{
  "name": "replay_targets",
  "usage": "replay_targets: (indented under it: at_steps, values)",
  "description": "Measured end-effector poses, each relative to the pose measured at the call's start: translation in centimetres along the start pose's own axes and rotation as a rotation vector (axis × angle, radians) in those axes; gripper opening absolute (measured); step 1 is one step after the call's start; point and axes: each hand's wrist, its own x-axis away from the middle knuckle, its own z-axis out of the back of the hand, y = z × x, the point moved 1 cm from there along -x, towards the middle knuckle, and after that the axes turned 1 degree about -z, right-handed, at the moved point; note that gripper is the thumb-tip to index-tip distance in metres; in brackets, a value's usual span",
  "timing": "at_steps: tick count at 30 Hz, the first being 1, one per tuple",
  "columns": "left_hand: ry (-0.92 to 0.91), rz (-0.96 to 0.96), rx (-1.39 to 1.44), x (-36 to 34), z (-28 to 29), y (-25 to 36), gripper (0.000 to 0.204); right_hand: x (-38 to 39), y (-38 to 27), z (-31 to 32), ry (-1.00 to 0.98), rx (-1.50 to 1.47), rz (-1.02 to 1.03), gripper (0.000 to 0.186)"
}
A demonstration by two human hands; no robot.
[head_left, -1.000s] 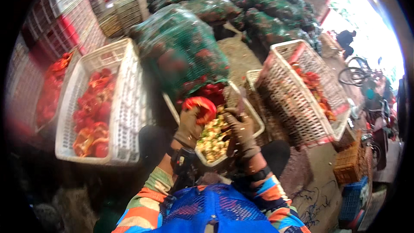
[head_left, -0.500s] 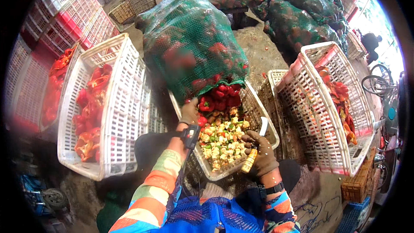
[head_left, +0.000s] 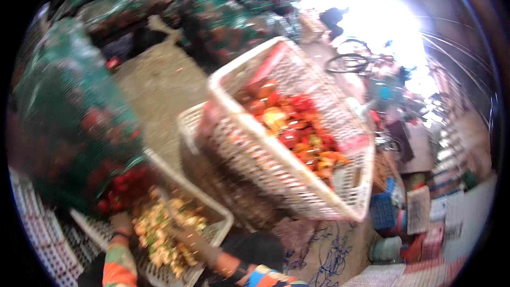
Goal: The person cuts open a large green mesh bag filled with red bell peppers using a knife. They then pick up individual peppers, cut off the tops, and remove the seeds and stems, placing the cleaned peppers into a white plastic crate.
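Most of the view is smeared by motion. In front of me is a white crate (head_left: 218,210) with pale pepper cores and seedy trimmings (head_left: 164,228) in it. Whole red peppers (head_left: 125,186) spill into its far left end from a green mesh bag (head_left: 74,111). My left hand (head_left: 121,225) is at the crate's left side, just below the red peppers; its fingers are too blurred to read. My gloved right hand (head_left: 197,245) is over the cores, closed round a knife (head_left: 168,207) whose pale blade points away from me; its handle is hidden.
A tilted white crate (head_left: 287,180) of cut red and orange peppers (head_left: 297,133) stands to the right, on another crate. Full green mesh bags (head_left: 223,26) are piled behind. Farther right are a bicycle (head_left: 348,62) and a blue crate (head_left: 383,207).
My view has swung right, so the crate, bag and both hands now sit lower left. My right hand has moved inward over the cores, and the knife blade now points away from me.
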Motion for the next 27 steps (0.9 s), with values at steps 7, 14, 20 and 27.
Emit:
replay_targets:
  at_steps: [7,14,20,27]
  values:
    - [-0.096,0.102,-0.01,2.2,5.3,3.7,0.073,-2.5,3.3,1.8,-0.051,0.065,-0.184,0.079]
    - [-0.496,-0.49,1.405,10.8,13.2,7.6,0.046,-1.0,3.7,1.0,0.221,0.086,0.313,0.064]
    - [0.09,-0.807,1.6,23.9,17.9,12.0,0.041,5.3,-1.2,-2.0,0.519,0.456,0.846,0.05]
    - [0.443,-0.728,1.707,29.3,19.5,11.2,0.036,12.0,-3.5,-4.8,0.399,-0.144,0.817,0.015]
